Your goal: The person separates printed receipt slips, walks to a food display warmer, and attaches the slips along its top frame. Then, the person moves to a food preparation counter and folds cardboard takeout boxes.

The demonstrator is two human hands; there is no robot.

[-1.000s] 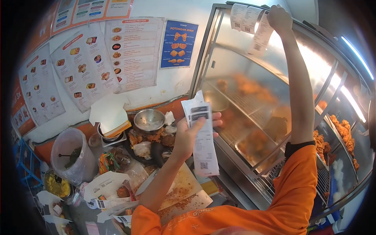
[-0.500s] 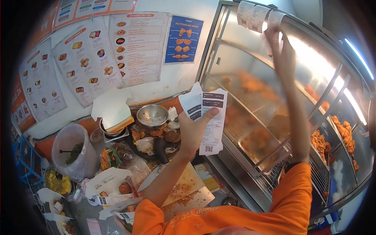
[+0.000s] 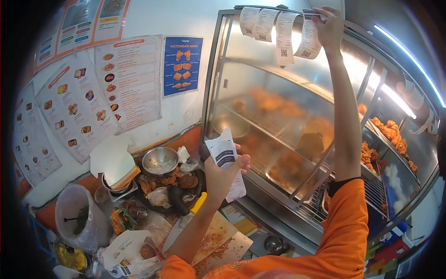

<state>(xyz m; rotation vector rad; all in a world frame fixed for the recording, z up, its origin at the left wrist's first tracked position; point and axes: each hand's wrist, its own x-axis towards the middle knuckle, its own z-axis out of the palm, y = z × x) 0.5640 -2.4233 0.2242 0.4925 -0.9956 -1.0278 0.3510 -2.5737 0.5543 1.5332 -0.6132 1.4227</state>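
In my left hand [image 3: 222,174] is a small bunch of printed paper slips [image 3: 224,151], with the fingers closed round them at mid-height. My right hand [image 3: 329,27] is raised to the top edge of the glass display cabinet [image 3: 274,100], pinching one curled receipt [image 3: 308,42] by its upper end. Left of that receipt, several others hang from the same edge, including a long receipt [image 3: 285,39] beside it. Fried chicken [image 3: 390,135] lies on racks inside the cabinet.
Menu sheets [image 3: 130,83] and a blue poster [image 3: 182,65] are on the wall. Below stand a metal bowl [image 3: 160,160], a clear bucket [image 3: 81,218], an open food box [image 3: 127,251] and a cutting board [image 3: 218,237]. A yellow handle [image 3: 199,203] lies near my left forearm.
The view has turned right. My right hand has left the hung long receipt and now holds another to its right. My left hand has fewer slips showing.
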